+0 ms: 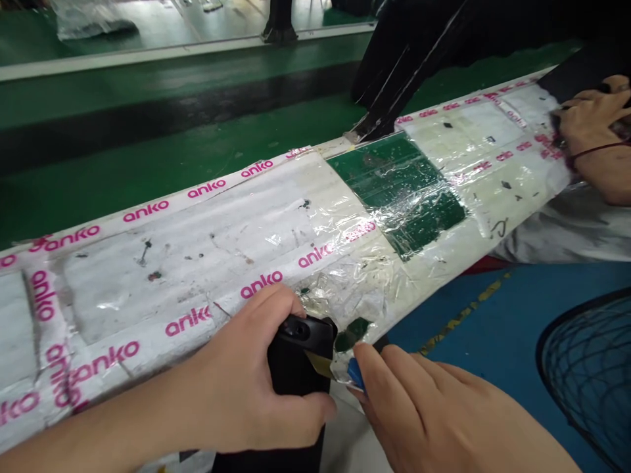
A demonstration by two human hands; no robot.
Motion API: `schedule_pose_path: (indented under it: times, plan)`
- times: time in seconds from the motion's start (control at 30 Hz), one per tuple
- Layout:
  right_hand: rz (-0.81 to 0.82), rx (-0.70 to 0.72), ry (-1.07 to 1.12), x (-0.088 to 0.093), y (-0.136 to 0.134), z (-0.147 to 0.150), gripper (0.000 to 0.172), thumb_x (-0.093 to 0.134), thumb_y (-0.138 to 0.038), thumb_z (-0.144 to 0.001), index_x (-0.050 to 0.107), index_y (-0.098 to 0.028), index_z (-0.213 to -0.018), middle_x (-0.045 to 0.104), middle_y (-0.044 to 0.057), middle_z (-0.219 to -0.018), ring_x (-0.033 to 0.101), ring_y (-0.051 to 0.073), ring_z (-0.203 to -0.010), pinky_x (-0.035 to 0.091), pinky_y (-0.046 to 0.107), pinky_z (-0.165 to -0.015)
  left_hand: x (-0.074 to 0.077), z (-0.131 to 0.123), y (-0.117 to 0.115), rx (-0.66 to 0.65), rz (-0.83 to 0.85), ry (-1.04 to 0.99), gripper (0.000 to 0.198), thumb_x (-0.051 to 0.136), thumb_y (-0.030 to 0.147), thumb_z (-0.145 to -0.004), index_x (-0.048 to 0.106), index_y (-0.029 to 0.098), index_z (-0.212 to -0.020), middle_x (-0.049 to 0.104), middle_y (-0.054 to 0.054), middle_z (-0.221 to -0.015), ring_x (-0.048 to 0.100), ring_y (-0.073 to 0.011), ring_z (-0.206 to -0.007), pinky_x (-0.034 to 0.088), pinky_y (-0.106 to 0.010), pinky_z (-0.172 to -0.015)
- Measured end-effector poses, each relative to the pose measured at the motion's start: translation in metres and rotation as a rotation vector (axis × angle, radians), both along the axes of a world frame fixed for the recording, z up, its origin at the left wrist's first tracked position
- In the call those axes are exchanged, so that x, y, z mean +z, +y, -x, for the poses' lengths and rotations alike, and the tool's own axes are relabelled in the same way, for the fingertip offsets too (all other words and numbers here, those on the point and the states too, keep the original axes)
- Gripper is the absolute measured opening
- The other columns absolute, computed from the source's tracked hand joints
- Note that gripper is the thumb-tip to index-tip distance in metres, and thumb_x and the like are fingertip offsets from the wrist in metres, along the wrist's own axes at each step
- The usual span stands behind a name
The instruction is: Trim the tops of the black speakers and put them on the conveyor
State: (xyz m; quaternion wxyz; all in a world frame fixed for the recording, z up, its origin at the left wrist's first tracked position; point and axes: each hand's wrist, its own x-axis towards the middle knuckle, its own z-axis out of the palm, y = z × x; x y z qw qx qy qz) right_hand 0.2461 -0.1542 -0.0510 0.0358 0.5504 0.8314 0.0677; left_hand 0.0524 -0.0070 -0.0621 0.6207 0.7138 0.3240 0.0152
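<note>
Your left hand [241, 374] is closed around a black plastic block [300, 348], and its fingers [296, 401] wrap it fully from the near side. Your right hand [424, 414] is just beside it, and its fingers [365, 358] are pinching a small blue piece [355, 373] almost shut. A flat brass-coloured blade [319, 363] sits between the block and the blue piece, but I cannot tell which hand really holds it.

These things are at the near edge of a long white-covered bench [172, 276], which has pink "anko" tape [261, 284] along it. Wrinkled clear plastic film [350, 289] lies over the bench in front of your hands, and a dark green scrap [351, 334] is touching the blade area. Farther along, a green rectangular panel [397, 194] lies under the film.

At the far end, the hand of another person [591, 125], with a dark red cord on the wrist, rests on the bench edge. A round black wire fan guard [586, 374] stands on the blue floor [483, 322] to your right
</note>
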Motion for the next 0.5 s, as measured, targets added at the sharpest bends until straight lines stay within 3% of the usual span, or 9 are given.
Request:
schedule_pose_path:
  times: [0.1,0.2,0.37,0.5]
  plan:
    - [0.036,-0.037,0.018,0.000,0.004,-0.001,0.046,0.051,-0.002,-0.067,0.053,-0.015,-0.112,0.060,0.001,-0.072,0.057,0.020,-0.049,0.042,0.034,-0.045,0.001,-0.001,0.002,-0.016,-0.023,0.011,0.037,0.076,0.027,-0.069,0.044,0.024,-0.088,0.052,0.000,-0.093,0.051,-0.0220,-0.085,0.043,-0.031,-0.064]
    - [0.079,-0.069,0.040,0.000,0.008,-0.003,0.047,0.052,-0.004,-0.064,0.049,-0.019,-0.109,0.058,0.000,-0.072,0.056,0.019,-0.047,0.037,0.034,-0.043,0.003,-0.003,0.002,-0.036,-0.029,0.046,0.037,0.075,0.029,-0.070,0.044,0.024,-0.089,0.054,-0.002,-0.096,0.052,-0.0234,-0.086,0.043,-0.032,-0.064]
    - [0.169,-0.110,0.118,0.004,0.019,-0.004,0.025,0.047,-0.005,-0.080,0.043,-0.025,-0.093,0.054,-0.003,-0.062,0.055,0.019,-0.039,0.027,0.034,-0.040,0.007,-0.006,0.001,-0.038,-0.069,0.111,0.035,0.074,0.032,-0.071,0.045,0.024,-0.088,0.056,-0.002,-0.094,0.054,-0.0248,-0.086,0.043,-0.035,-0.067]
    - [0.236,-0.099,0.205,0.010,0.032,-0.006,0.020,0.041,-0.009,-0.094,0.038,-0.028,-0.087,0.052,-0.007,-0.055,0.054,0.018,-0.033,0.022,0.034,-0.038,0.007,-0.006,0.000,-0.056,-0.090,0.103,0.034,0.074,0.035,-0.074,0.045,0.024,-0.088,0.057,-0.002,-0.093,0.056,-0.0259,-0.086,0.043,-0.036,-0.067]
